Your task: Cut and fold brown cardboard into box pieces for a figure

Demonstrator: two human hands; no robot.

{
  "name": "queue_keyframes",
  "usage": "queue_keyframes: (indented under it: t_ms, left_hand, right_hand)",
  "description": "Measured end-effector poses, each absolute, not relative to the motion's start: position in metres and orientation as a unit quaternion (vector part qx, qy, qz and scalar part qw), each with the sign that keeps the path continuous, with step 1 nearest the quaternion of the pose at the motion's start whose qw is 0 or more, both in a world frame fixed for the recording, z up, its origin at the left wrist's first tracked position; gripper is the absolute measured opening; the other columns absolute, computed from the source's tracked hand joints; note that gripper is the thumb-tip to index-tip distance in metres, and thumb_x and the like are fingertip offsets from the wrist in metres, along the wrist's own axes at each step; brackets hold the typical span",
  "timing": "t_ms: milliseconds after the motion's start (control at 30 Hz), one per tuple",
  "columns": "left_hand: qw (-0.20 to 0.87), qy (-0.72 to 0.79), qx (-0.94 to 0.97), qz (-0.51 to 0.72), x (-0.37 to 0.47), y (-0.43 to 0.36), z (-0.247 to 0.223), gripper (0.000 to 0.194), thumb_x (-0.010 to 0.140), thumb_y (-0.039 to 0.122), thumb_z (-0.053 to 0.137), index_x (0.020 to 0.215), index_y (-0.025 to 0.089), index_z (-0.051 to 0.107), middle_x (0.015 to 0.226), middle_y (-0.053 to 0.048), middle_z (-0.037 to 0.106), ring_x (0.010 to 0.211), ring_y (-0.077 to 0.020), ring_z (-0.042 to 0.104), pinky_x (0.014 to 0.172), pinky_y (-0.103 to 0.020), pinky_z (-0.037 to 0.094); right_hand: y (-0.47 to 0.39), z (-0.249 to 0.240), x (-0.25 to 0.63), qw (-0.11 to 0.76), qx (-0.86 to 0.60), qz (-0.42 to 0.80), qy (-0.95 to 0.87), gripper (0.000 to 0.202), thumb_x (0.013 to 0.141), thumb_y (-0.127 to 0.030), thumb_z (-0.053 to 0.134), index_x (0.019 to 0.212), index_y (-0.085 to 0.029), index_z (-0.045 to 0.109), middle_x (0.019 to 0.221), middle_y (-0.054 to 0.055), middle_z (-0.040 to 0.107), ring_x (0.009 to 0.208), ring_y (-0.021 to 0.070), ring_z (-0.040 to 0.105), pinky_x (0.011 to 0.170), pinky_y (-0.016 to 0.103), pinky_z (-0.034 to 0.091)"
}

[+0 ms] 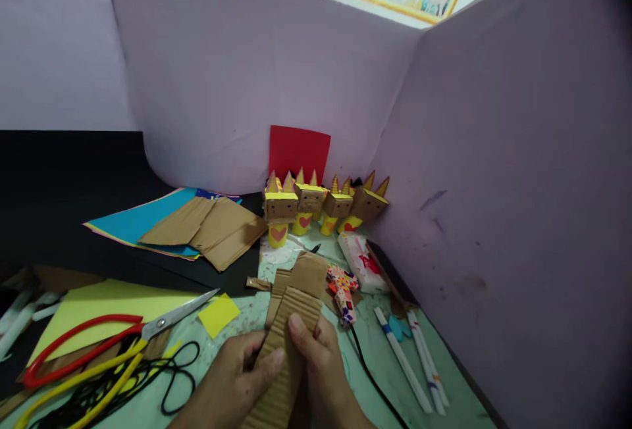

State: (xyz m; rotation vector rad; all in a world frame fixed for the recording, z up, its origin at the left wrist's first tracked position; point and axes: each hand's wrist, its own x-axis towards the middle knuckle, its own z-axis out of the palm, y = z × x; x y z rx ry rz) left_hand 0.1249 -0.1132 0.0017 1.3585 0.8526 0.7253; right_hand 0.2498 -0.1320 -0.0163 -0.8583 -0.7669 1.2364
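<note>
A long strip of corrugated cardboard (302,304) is held between my two hands, its ribbed face toward me and its far end lying near other cardboard pieces. My left hand (241,370) grips its left edge, thumb on top. On the right edge my right hand (320,356) is closed round it, thumb pressed on the ribs. Just beyond my right hand lies a flower-patterned glue gun (344,294) with a black cord. A yellow paper square (218,315) rests left of the strip. The strip's near end runs out of the frame.
Red-and-yellow-handled scissors (158,325) lie at left over tangled black cord (170,376). Several horned cardboard figures (281,208) stand at the back before a red sheet (299,149). Cardboard sheets (230,231) lie on blue paper. White markers (402,356) and a tissue pack (363,261) are at right.
</note>
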Motion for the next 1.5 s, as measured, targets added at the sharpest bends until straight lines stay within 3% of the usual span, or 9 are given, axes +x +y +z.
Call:
queue_keyframes:
  t_ms: [233, 500, 633, 733, 833, 1033, 1200, 1400, 1500]
  left_hand:
    - [0.621, 0.393, 0.599, 0.317, 0.127, -0.121, -0.014, 0.041, 0.069, 0.054, 0.061, 0.065, 0.013, 0.061, 0.06, -0.002, 0.058, 0.057, -0.0158, 0.049, 0.051, -0.023, 0.039]
    - [0.676, 0.372, 0.573, 0.275, 0.131, -0.123, -0.018, 0.044, 0.069, 0.055, 0.06, 0.063, 0.012, 0.058, 0.056, -0.002, 0.054, 0.053, -0.0143, 0.048, 0.05, -0.024, 0.038]
    - [0.69, 0.361, 0.57, 0.262, 0.131, -0.121, -0.012, 0.038, 0.071, 0.05, 0.061, 0.08, 0.013, 0.062, 0.072, -0.006, 0.064, 0.067, -0.0201, 0.059, 0.06, -0.027, 0.046]
    - [0.671, 0.393, 0.573, 0.258, 0.129, -0.119, -0.01, 0.035, 0.07, 0.043, 0.064, 0.087, 0.012, 0.062, 0.078, -0.007, 0.067, 0.072, -0.022, 0.062, 0.063, -0.029, 0.049]
    - [0.672, 0.432, 0.544, 0.256, 0.129, -0.115, -0.011, 0.032, 0.066, 0.04, 0.067, 0.079, 0.012, 0.063, 0.069, -0.005, 0.067, 0.063, -0.0196, 0.062, 0.057, -0.027, 0.049]
    - [0.708, 0.425, 0.497, 0.267, 0.128, -0.107, -0.01, 0.038, 0.057, 0.045, 0.07, 0.071, 0.01, 0.066, 0.062, -0.005, 0.067, 0.057, -0.0192, 0.06, 0.054, -0.028, 0.046]
    - [0.627, 0.455, 0.535, 0.337, 0.124, -0.102, -0.006, 0.027, 0.058, 0.038, 0.069, 0.053, 0.012, 0.064, 0.051, 0.0, 0.06, 0.052, -0.0144, 0.051, 0.05, -0.024, 0.037]
    - [0.657, 0.457, 0.48, 0.359, 0.12, -0.097, -0.004, 0.035, 0.059, 0.042, 0.067, 0.068, 0.008, 0.067, 0.064, -0.007, 0.066, 0.062, -0.0213, 0.06, 0.059, -0.03, 0.045]
    - [0.619, 0.491, 0.471, 0.393, 0.116, -0.089, -0.004, 0.034, 0.059, 0.045, 0.062, 0.067, 0.012, 0.063, 0.062, -0.004, 0.065, 0.062, -0.0202, 0.06, 0.061, -0.031, 0.047]
  right_hand:
    - [-0.14, -0.016, 0.241, 0.666, -0.403, 0.528, -0.339, 0.032, 0.075, -0.045, 0.064, 0.083, -0.015, 0.064, 0.074, 0.004, 0.067, 0.064, 0.017, 0.061, 0.06, 0.028, 0.049]
    - [-0.134, -0.019, 0.247, 0.652, -0.416, 0.579, -0.255, 0.037, 0.072, -0.048, 0.066, 0.08, -0.012, 0.065, 0.064, 0.005, 0.067, 0.052, 0.0154, 0.061, 0.059, 0.03, 0.051]
    - [-0.132, -0.013, 0.251, 0.655, -0.408, 0.597, -0.217, 0.034, 0.072, -0.045, 0.066, 0.079, -0.012, 0.064, 0.06, 0.003, 0.066, 0.05, 0.0146, 0.059, 0.054, 0.028, 0.051]
    - [-0.13, -0.011, 0.253, 0.66, -0.397, 0.604, -0.205, 0.03, 0.074, -0.042, 0.064, 0.081, -0.013, 0.065, 0.064, 0.004, 0.066, 0.052, 0.0142, 0.058, 0.055, 0.028, 0.05]
    - [-0.127, -0.01, 0.253, 0.649, -0.386, 0.626, -0.194, 0.029, 0.075, -0.042, 0.062, 0.081, -0.013, 0.066, 0.068, 0.004, 0.067, 0.057, 0.0155, 0.059, 0.062, 0.031, 0.05]
    - [-0.125, -0.008, 0.253, 0.648, -0.333, 0.65, -0.218, 0.024, 0.072, -0.037, 0.065, 0.08, -0.014, 0.066, 0.072, 0.004, 0.069, 0.068, 0.0191, 0.064, 0.072, 0.034, 0.05]
    - [-0.123, -0.003, 0.258, 0.663, -0.324, 0.628, -0.247, 0.023, 0.068, -0.028, 0.071, 0.086, -0.016, 0.064, 0.08, 0.004, 0.072, 0.083, 0.022, 0.066, 0.079, 0.035, 0.05]
    - [-0.119, -0.006, 0.263, 0.668, -0.323, 0.616, -0.265, 0.026, 0.07, -0.031, 0.07, 0.09, -0.015, 0.067, 0.09, 0.006, 0.072, 0.092, 0.0228, 0.064, 0.081, 0.035, 0.05]
    - [-0.115, -0.011, 0.268, 0.682, -0.344, 0.592, -0.257, 0.026, 0.068, -0.033, 0.07, 0.086, -0.016, 0.067, 0.083, 0.005, 0.073, 0.087, 0.023, 0.065, 0.078, 0.035, 0.051]
